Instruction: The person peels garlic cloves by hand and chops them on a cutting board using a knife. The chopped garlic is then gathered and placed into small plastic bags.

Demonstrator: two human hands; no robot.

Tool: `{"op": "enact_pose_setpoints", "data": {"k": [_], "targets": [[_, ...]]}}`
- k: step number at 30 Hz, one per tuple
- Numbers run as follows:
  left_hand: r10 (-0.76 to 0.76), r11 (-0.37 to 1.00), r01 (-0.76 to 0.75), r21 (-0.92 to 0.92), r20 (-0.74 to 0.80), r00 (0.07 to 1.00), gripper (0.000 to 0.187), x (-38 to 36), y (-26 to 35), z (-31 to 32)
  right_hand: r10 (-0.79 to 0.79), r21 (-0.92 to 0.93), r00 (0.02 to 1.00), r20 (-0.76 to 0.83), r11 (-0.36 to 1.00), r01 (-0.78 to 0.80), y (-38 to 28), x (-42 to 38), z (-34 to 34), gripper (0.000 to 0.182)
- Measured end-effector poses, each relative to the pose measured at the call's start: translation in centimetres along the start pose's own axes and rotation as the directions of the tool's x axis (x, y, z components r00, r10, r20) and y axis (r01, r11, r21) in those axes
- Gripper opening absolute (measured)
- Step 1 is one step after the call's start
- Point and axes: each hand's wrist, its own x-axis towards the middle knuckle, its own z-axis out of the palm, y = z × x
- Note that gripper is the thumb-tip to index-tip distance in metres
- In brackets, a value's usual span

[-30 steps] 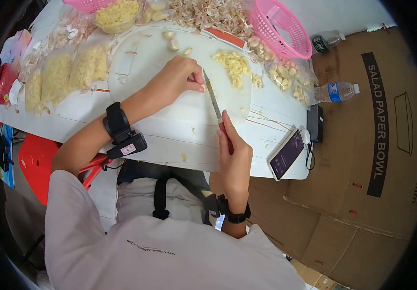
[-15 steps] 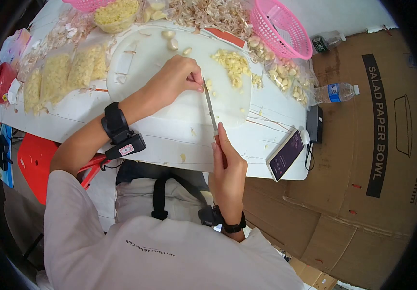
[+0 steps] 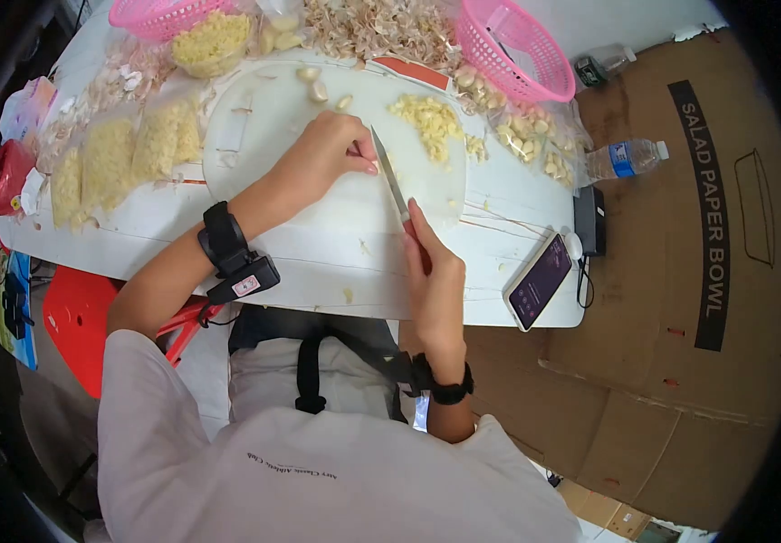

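Observation:
My right hand (image 3: 436, 271) is wrapped round the handle of a knife (image 3: 388, 174), whose blade points away from me over the white cutting board (image 3: 318, 237). Close to the blade's left side, my left hand (image 3: 331, 149) is closed in a pinch; whatever lies between its fingertips is hidden. Chopped garlic (image 3: 428, 125) is heaped on the board to the right of the blade. Beyond my left hand lie a few whole garlic cloves (image 3: 318, 91).
Bags of chopped garlic (image 3: 110, 158) lie at left, below a filled tub (image 3: 212, 45). Garlic skins (image 3: 381, 32) and a pink basket (image 3: 517, 54) stand at the back. Bagged cloves (image 3: 531, 136), a water bottle (image 3: 626, 159), a phone (image 3: 538, 282) and a large carton (image 3: 653, 271) are at right.
The knife has shifted forward and its tip now reaches farther past my left fingertips. My left hand stays pinched in about the same spot on the board. The whole view has shifted slightly.

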Motion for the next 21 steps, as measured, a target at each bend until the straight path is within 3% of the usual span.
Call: {"op": "enact_pose_setpoints", "data": {"k": [5, 21], "targets": [[0.002, 1.000, -0.002, -0.005, -0.002, 1.000, 0.010, -0.1, 0.1, 0.0, 0.091, -0.031, 0.995, 0.047, 0.995, -0.090, -1.7, -2.0, -2.2, 0.038], [-0.045, 0.998, 0.044, 0.045, 0.019, 0.999, 0.011, 0.0, 0.1, -0.1, -0.049, -0.226, 0.999, 0.000, 0.973, 0.047, -0.7, -3.0, 0.5, 0.047]]}}
